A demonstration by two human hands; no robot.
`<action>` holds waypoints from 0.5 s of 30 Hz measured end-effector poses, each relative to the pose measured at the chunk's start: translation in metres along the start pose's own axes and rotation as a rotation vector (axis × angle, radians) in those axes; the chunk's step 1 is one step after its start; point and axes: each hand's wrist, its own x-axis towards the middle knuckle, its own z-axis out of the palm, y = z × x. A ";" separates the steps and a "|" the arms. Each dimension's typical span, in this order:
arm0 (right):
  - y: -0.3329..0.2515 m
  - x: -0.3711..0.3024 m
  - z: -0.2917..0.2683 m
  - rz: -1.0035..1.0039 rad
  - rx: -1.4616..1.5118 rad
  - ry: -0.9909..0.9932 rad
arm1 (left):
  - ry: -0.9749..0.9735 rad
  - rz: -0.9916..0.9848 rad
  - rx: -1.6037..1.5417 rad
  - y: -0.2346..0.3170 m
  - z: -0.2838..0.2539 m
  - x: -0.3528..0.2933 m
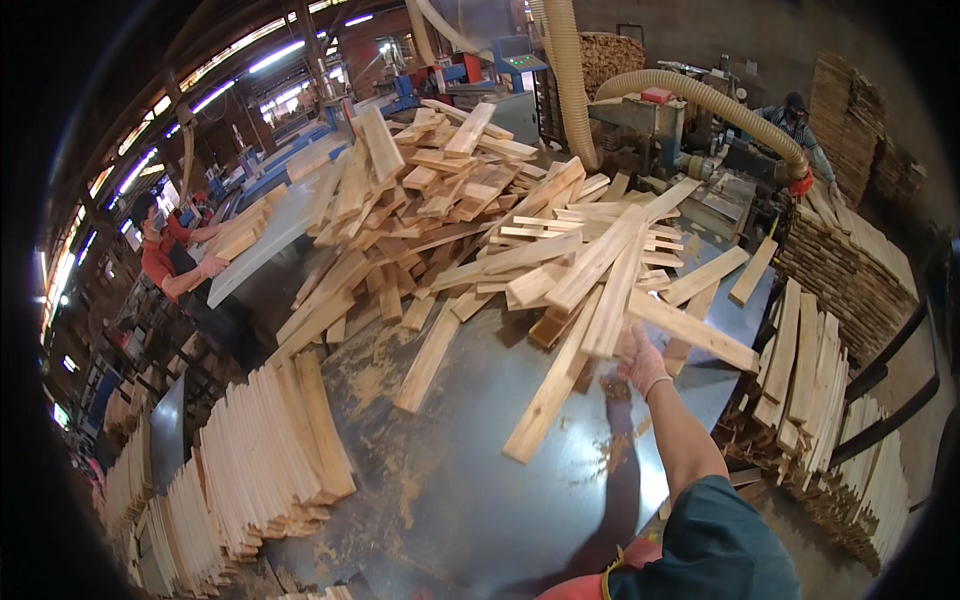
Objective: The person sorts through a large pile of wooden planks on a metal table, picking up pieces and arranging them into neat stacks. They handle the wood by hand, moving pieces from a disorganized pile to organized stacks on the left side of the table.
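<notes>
My right hand (642, 364), in a thin pale glove, reaches forward to the near side of a heap of loose wooden boards (460, 190). Its fingers are closed at the lower ends of the boards, against a wooden board (700, 334) that slants down to the right; the fingertips are partly hidden by the wood. Just left of the hand, a long board (555, 385) juts out toward me over the metal tabletop (440, 480). Another board (428, 355) lies farther left. My left hand is out of the picture.
Stacked boards (265, 450) stand at the left edge, and more stacks (800, 370) at the right. A person in red (165, 260) handles boards at far left; another person (800, 130) works at far right. A ribbed hose (720, 85) arches over machinery. Sawdust streaks the tabletop.
</notes>
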 end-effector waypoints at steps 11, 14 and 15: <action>0.079 -0.019 0.008 0.259 0.153 -0.585 | -0.308 0.065 -0.283 0.124 -0.005 0.005; 0.149 -0.103 -0.031 0.461 0.187 -0.688 | -0.327 0.085 -0.401 0.127 -0.016 0.015; 0.169 -0.129 -0.042 0.561 0.011 -0.679 | -0.340 0.056 -0.462 0.126 -0.023 0.018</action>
